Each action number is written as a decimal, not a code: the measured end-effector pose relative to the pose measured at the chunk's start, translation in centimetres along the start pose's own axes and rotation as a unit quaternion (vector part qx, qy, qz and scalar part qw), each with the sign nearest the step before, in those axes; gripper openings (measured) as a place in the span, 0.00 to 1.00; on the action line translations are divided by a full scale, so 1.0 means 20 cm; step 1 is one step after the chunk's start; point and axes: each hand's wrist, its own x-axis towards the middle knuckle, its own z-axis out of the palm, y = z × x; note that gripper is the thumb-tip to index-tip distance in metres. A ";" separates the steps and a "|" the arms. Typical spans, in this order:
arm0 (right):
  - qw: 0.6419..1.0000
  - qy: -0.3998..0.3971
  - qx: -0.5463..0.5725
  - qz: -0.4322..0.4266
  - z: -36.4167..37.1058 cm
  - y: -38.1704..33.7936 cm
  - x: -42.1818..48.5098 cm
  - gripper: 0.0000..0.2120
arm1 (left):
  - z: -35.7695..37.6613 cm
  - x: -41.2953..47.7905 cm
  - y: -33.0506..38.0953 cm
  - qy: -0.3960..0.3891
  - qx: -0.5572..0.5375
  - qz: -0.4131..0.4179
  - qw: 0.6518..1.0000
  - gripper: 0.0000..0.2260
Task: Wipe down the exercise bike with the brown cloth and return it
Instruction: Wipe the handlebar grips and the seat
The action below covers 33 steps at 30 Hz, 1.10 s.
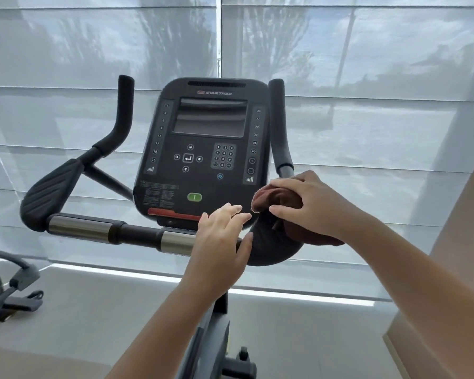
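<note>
The exercise bike fills the middle of the head view, with its black console [205,149] facing me and a handlebar [93,227] running left to right below it. A brown cloth [274,201] lies bunched on the right elbow pad of the handlebar. My right hand [307,203] grips the cloth from above, thumb under its front edge. My left hand [219,236] hovers over the bar just left of the cloth, fingers straight and spread, holding nothing.
The left elbow pad [52,192] and two upright grips [123,113] flank the console. Window blinds [367,119] close the view behind. Part of another machine [8,291] stands on the floor at the lower left. A beige wall [463,242] is at the right.
</note>
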 end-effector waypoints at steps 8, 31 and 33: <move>0.998 -0.021 0.034 -0.054 0.01 0.05 -0.17 0.28 | 0.06 -0.02 0.09 -0.028 0.028 0.023 0.999 0.12; 0.948 0.120 0.228 -0.187 0.28 0.25 -0.52 0.30 | 0.21 -0.50 0.43 0.074 0.244 -0.156 0.954 0.12; 0.941 0.083 0.249 -0.214 0.32 0.25 -0.60 0.29 | 0.18 -0.58 0.45 0.069 0.261 -0.183 0.946 0.12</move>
